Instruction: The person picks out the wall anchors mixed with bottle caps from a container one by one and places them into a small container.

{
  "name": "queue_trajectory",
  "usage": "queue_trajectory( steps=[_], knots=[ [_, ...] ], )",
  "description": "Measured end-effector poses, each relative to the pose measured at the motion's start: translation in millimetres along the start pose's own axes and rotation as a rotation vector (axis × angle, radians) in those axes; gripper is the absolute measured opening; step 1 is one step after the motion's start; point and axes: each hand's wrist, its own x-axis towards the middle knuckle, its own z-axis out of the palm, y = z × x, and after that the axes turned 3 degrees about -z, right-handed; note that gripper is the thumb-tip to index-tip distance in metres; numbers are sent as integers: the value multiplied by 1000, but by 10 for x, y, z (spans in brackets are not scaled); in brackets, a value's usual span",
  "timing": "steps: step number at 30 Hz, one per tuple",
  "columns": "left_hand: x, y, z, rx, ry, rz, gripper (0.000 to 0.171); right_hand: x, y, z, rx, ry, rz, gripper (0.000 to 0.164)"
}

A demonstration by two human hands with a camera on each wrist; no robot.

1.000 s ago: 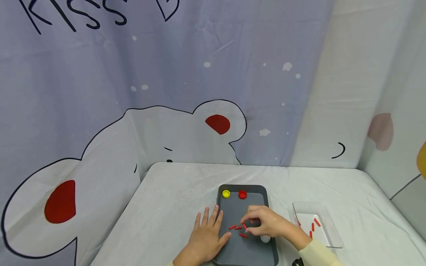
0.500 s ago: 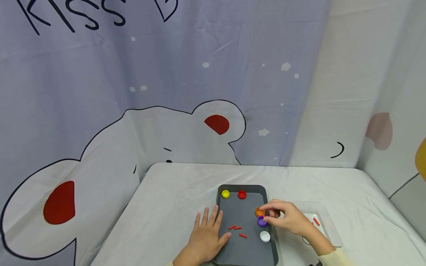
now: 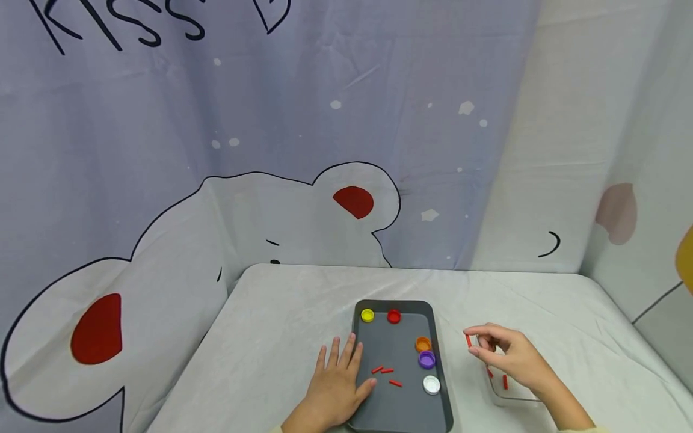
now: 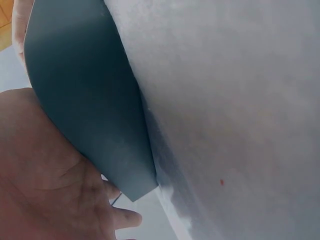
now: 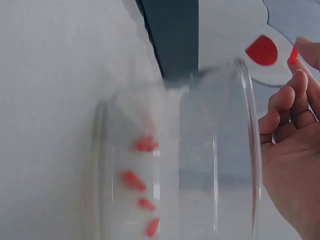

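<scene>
Between thumb and index finger, my right hand (image 3: 511,355) pinches a small red stick (image 3: 468,341), held above the near-left part of a clear plastic box (image 3: 500,399). The right wrist view shows the same red stick (image 5: 293,53) at the fingertips and several more red sticks (image 5: 146,144) inside the box. My left hand (image 3: 332,388) lies with fingers spread on the left edge of a dark grey tray (image 3: 387,412). Loose red sticks (image 3: 395,383) lie on the tray near its thumb. In the left wrist view, the palm (image 4: 45,170) is beside the tray's outer side (image 4: 90,90).
On the tray stand small round caps: yellow (image 3: 367,316) and red (image 3: 394,316) at the far end, orange (image 3: 423,344), purple (image 3: 426,359) and white (image 3: 431,385) along the right side. A white cloth (image 3: 292,313) covers the table; a printed curtain (image 3: 271,120) hangs behind.
My right hand has lifted a red stick off the tray and carried it right, past the orange and purple caps, to over the clear box. The left hand has stayed put.
</scene>
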Motion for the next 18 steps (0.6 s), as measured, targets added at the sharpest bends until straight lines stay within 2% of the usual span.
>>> queue_trajectory(
  steps=[10, 18],
  knots=[
    [-13, 10, -13, -1, 8, 1, 78, -144, -3, -275, -12, 56, 53, 26],
    [-5, -9, 10, 5, 13, 11, 78, -239, 59, -397, -35, 82, 132, 26]
  ],
)
